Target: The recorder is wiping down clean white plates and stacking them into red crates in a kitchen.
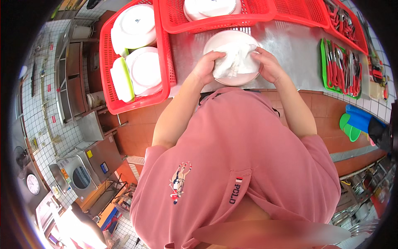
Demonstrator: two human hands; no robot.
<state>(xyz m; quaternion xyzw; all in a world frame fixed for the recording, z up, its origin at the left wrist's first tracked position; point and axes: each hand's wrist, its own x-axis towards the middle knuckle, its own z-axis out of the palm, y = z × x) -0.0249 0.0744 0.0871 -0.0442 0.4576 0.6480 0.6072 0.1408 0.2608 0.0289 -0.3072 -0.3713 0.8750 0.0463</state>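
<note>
A white cloth [235, 60] is bunched between my two hands over a round white plate [241, 81] with a thin dark rim. My left hand [206, 66] pinches the cloth's left side, thumb on top. On the other side, my right hand [269, 66] grips the cloth's right edge with thumb and fingers, close to the plate's rim. Whether my lower fingers also support the plate is hidden. Beneath lies a stainless steel counter [292, 56].
Left, a red plastic basket [136, 107] holds white plates [144, 71] and green-sided white dishes [122, 80]. Another red basket [217, 25] with plates stands ahead. A green tray [325, 67] of red-handled cutlery [343, 70] sits right, below a red cutlery basket [357, 39].
</note>
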